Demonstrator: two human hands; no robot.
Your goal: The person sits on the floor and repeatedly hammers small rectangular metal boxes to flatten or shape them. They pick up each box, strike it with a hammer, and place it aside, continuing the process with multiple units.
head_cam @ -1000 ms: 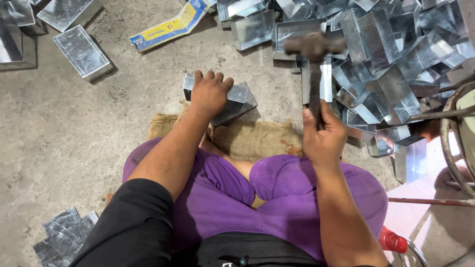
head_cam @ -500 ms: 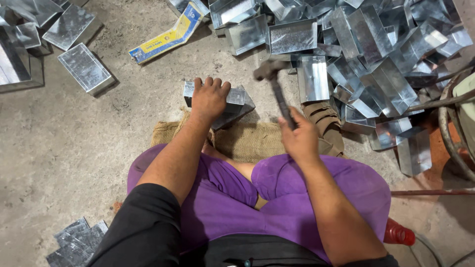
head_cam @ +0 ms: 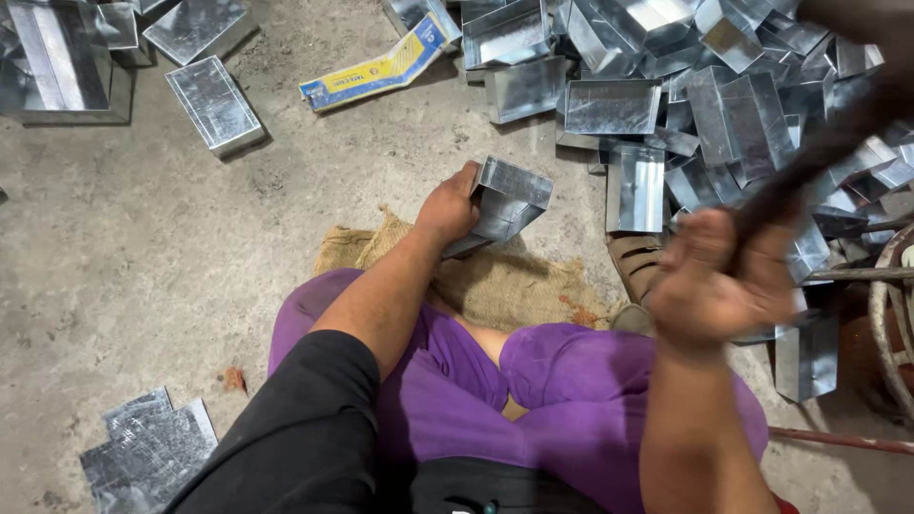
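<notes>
My left hand [head_cam: 449, 209] grips a folded sheet-metal box [head_cam: 503, 202] and holds it tilted on a piece of burlap sacking [head_cam: 505, 281] on the concrete floor. My right hand [head_cam: 719, 281] is raised near the camera, shut around the dark wooden handle of a hammer [head_cam: 824, 143]. The handle is motion-blurred and runs up to the top right; the hammer head is out of frame. I sit with purple trousers [head_cam: 562, 381] just behind the sacking.
A large heap of shiny metal boxes [head_cam: 705, 86] fills the top right. More boxes [head_cam: 214, 103] lie at the top left, flat metal sheets [head_cam: 148, 457] at the bottom left. A yellow and blue carton [head_cam: 381, 69] lies on the floor. A rusty round frame [head_cam: 890, 324] is at the right.
My right hand swung the hammer from over the box up and to the right, close to the camera. My left hand shifted from pressing on top of the box to gripping its left side, tilting it.
</notes>
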